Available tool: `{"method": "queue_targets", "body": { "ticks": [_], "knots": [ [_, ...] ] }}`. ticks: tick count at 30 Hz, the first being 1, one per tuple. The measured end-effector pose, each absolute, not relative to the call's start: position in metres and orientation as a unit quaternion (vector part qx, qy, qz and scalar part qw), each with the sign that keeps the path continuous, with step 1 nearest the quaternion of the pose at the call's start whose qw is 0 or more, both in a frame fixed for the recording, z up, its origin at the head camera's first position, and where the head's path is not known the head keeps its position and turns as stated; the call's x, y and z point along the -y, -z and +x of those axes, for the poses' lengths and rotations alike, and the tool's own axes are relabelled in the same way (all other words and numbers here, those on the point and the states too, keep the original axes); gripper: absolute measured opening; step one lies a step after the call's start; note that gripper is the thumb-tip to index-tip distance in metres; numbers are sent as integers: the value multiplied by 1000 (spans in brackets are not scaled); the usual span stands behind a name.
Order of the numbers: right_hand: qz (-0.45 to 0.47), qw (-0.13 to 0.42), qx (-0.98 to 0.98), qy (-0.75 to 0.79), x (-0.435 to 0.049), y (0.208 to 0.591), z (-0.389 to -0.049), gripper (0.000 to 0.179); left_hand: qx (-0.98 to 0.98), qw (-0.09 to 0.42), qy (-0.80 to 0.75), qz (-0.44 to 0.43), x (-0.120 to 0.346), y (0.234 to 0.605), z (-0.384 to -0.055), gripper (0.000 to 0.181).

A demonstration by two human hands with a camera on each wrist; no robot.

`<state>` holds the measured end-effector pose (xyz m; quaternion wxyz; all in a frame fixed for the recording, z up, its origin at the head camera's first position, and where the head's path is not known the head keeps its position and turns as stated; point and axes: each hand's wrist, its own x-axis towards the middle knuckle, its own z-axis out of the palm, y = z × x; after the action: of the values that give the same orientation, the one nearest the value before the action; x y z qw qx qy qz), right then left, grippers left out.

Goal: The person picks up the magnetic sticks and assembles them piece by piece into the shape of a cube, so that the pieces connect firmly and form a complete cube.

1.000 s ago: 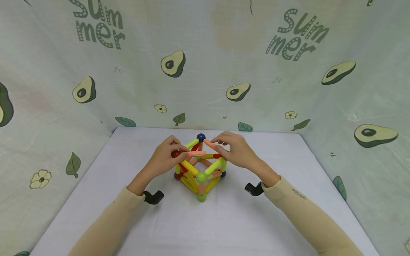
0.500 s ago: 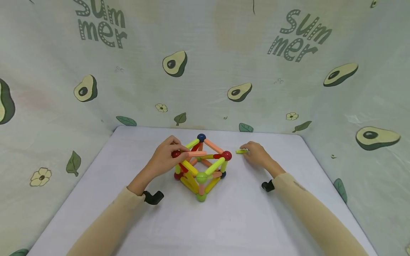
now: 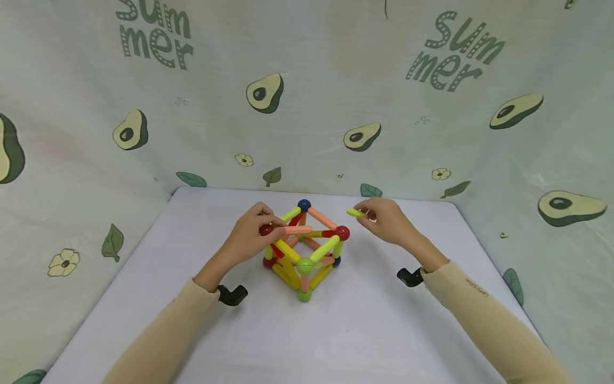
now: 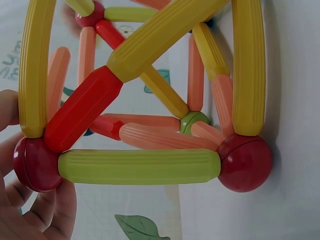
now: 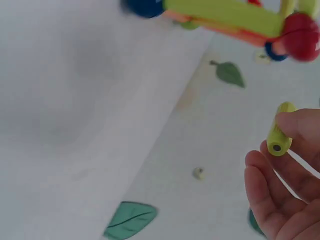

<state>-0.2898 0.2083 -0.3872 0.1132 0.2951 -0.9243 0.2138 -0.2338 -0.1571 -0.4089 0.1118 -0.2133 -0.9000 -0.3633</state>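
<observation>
A cube-like frame point(image 3: 290, 277) of coloured magnetic sticks and balls stands on the table. At its upper left corner my left hand point(image 3: 251, 234) grips a red ball point(image 4: 37, 164), the fingers curled behind it. From that ball an orange stick point(image 3: 298, 230) juts across the frame's open top, its far end free. To the right of the frame, my right hand point(image 3: 386, 220) pinches a lime-green stick point(image 5: 280, 131) between thumb and fingers, raised off the table. A magnet-like dark dot shows at the stick's end. The upper right red ball point(image 3: 341, 233) is nearby, apart from this hand.
A white table point(image 3: 307, 341) lies under everything, and a printed cloth point(image 3: 307, 133) hangs behind and at the sides. Black camera mounts sit by the left wrist point(image 3: 233, 295) and the right wrist point(image 3: 410, 277). A dark blue ball point(image 3: 304, 205) tops the frame's far corner.
My right hand let go of the frame's right corner, moved right to a lime-green stick near the table, and has lifted it. My left hand stays at the red ball.
</observation>
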Motion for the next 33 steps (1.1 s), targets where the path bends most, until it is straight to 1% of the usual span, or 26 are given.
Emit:
{"method": "queue_targets", "body": {
  "ticks": [3, 6, 9, 14, 18, 27, 33],
  "knots": [
    [350, 133, 901, -220, -188, 365, -272, 23, 900, 115, 365, -210, 160, 408, -233, 19],
    [401, 115, 883, -216, -169, 354, -261, 22, 900, 117, 365, -208, 161, 409, -233, 19],
    [428, 88, 877, -201, -155, 353, -255, 21, 900, 116, 366, -207, 161, 411, -234, 20],
    [424, 75, 887, -170, -144, 356, -251, 20, 900, 115, 364, -212, 159, 412, -235, 19],
    [420, 75, 889, -164, -140, 356, -251, 18, 899, 119, 362, -216, 158, 411, -235, 17],
    [408, 69, 887, -204, -150, 363, -250, 22, 898, 123, 355, -229, 160, 411, -234, 22],
    [381, 75, 892, -232, -154, 367, -246, 18, 889, 119, 376, -230, 163, 415, -233, 23]
  ]
}}
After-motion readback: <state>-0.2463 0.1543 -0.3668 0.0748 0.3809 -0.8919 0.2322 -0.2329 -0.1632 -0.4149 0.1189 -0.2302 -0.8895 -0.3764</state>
